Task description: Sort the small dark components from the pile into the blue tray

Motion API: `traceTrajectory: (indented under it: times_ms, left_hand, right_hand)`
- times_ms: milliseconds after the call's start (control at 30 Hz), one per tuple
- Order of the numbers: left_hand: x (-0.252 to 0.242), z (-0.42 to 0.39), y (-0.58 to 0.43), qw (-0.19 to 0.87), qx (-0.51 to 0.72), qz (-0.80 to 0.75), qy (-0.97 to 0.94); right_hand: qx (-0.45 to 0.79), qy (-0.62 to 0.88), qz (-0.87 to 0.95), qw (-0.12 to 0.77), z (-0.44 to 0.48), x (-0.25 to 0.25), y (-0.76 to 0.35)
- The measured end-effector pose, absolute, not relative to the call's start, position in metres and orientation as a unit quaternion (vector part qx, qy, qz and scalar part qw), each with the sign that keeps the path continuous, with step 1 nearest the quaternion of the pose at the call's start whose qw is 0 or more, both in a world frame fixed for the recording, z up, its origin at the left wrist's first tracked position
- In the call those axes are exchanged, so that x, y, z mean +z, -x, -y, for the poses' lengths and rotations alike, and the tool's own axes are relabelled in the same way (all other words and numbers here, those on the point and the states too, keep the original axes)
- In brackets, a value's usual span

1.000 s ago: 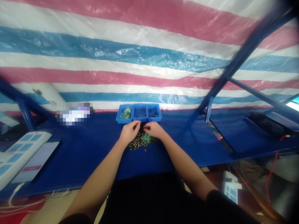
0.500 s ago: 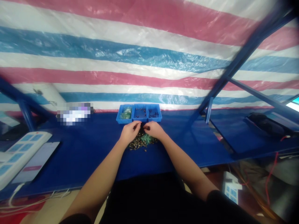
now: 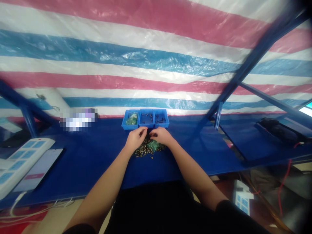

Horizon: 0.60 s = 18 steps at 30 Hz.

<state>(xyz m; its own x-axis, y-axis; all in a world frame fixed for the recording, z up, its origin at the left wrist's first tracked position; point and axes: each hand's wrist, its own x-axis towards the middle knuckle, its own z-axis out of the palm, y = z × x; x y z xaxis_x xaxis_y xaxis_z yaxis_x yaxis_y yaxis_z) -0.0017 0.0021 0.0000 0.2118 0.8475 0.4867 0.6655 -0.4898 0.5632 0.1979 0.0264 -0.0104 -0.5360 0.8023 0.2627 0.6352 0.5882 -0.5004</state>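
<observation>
Over a pile of small brass-and-dark screw-like parts (image 3: 144, 151), my left hand (image 3: 136, 137) is closed in a pinch, thumb against fingers. What it pinches is too small to name. Close beside it, my right hand (image 3: 162, 136) has its fingers curled together at the far side of the pile; a dark bit shows near the fingertips. Green pieces (image 3: 153, 146) lie among the parts under the right hand. Just beyond the hands stand three joined blue bins: the left bin (image 3: 123, 124) holds green pieces, the middle bin (image 3: 146, 125) a few small parts, the right bin (image 3: 162, 124) dark parts.
The blue table (image 3: 97, 162) carries a white power strip (image 3: 24, 159) and a phone (image 3: 39, 172) with a cable at the left. A blurred-out object (image 3: 79, 119) lies at the back left. Striped sheeting (image 3: 146, 58) hangs behind. A dark bag-like item (image 3: 278, 130) rests at right.
Both hands stay almost in place over the pile, with only slight finger movement. The view has shifted a little.
</observation>
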Motion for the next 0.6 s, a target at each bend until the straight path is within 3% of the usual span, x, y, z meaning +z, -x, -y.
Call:
traceTrajectory:
  times_ms: [167,333,600]
  left_hand:
    - [-0.002,-0.003,0.002,0.116,0.393,-0.491,-0.768]
    - [-0.001,-0.002,0.002,0.117,0.393,-0.488,-0.770]
    - [0.001,-0.001,0.000,0.134,0.383,-0.470,-0.784]
  right_hand:
    - [0.174,0.396,0.868,0.244,-0.026,-0.010,-0.197]
    - [0.202,0.407,0.833,0.314,-0.022,-0.006,-0.193]
    - [0.418,0.432,0.657,0.455,-0.022,-0.008,-0.186]
